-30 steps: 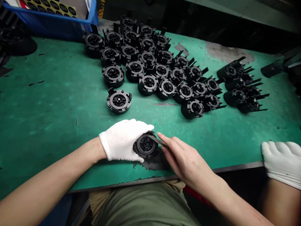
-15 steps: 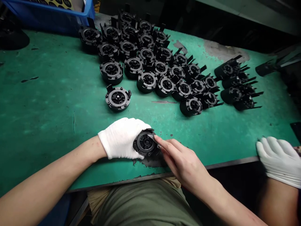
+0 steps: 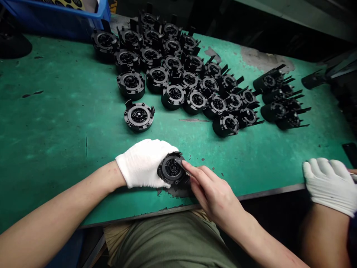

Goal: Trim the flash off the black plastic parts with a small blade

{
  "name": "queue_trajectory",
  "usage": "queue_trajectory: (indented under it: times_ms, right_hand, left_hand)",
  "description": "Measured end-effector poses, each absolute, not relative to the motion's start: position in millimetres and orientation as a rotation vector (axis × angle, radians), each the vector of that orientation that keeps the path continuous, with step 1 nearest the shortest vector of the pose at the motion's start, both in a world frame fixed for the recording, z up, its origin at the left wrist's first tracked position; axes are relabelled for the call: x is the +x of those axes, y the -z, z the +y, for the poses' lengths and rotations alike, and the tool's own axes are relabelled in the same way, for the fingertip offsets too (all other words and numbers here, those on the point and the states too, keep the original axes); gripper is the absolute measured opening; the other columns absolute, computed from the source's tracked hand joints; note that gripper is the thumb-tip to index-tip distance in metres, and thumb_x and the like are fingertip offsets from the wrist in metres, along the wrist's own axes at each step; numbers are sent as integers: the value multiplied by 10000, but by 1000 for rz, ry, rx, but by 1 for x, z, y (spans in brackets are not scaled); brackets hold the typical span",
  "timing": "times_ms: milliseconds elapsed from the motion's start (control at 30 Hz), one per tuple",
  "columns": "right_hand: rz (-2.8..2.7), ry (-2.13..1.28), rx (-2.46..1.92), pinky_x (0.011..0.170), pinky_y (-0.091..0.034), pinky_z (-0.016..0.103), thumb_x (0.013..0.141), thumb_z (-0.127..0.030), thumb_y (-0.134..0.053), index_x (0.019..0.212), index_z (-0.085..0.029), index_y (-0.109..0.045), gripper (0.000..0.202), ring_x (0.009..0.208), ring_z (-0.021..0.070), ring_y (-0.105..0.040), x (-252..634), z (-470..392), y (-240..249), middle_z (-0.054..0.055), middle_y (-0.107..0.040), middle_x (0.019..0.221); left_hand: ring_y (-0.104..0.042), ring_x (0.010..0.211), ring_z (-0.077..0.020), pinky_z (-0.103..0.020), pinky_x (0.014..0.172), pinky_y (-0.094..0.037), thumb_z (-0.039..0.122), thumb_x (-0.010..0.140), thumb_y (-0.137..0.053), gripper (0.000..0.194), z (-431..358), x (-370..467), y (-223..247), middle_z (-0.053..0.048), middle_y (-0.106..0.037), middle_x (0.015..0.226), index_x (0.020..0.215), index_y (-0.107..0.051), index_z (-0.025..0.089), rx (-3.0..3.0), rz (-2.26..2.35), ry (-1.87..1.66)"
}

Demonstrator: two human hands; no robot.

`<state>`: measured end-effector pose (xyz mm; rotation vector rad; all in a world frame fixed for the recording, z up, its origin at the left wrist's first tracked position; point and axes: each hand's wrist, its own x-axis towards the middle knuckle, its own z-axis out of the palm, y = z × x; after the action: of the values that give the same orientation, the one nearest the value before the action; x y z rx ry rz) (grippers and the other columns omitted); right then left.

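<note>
In a white glove, my left hand is closed around the side of a round black plastic housing, its ringed face turned up toward me. My bare right hand is closed at the housing's right edge. Its fingers pinch a thin, blade-like metal tool, mostly hidden by them, whose tip lies against the rim. Just beyond my left hand, a similar black housing sits alone on the green table.
Several rows of black housings stand behind, with another group at the right. A blue bin is at the back left. Near the table's right front edge rests a co-worker's gloved hand. A dark flat object lies beyond it.
The tool's tip has shifted slightly along the housing's rim, and less of the metal shows. My left hand keeps the same hold. The co-worker's hand has moved slightly.
</note>
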<state>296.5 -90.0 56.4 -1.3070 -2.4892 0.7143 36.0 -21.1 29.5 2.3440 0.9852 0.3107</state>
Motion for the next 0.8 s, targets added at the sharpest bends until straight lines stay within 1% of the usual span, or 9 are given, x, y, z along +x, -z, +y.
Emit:
queue_trajectory:
  times_ms: [233, 433, 633, 800]
  right_hand:
    - [-2498, -733, -1304, 727, -579, 286, 1083, -124, -460, 1606, -225, -401, 536, 824, 171, -632, 297, -90, -57, 69, -627, 1032]
    - [-2577, -640, -1255, 719, -584, 281, 1072, -90, -438, 1654, -239, -334, 610, 841, 173, -654, 299, -89, -57, 87, -648, 1070]
    - [-2581, -588, -1220, 703, -581, 274, 1060, -79, -444, 1676, -271, -302, 661, 825, 169, -653, 299, -88, -54, 81, -655, 1069]
    - [-2561, -621, -1201, 715, -572, 272, 1057, -61, -455, 1664, -244, -323, 649, 836, 166, -639, 298, -88, -53, 83, -649, 1071]
  left_hand:
    - [-753, 1073, -359, -467, 896, -594, 598, 802, -760, 602, -21, 36, -28, -107, -757, 1227, 1268, -643, 235, 2353, 985, -314]
    - [-752, 1081, -360, -471, 904, -592, 609, 805, -759, 611, -21, 36, -29, -108, -756, 1236, 1275, -646, 235, 2357, 980, -321]
    - [-757, 1060, -346, -456, 900, -587, 611, 800, -766, 626, -21, 36, -27, -105, -758, 1229, 1284, -644, 234, 2359, 980, -319]
    - [-754, 1072, -348, -458, 909, -588, 611, 807, -760, 624, -21, 36, -27, -106, -756, 1235, 1290, -641, 233, 2361, 976, -320]
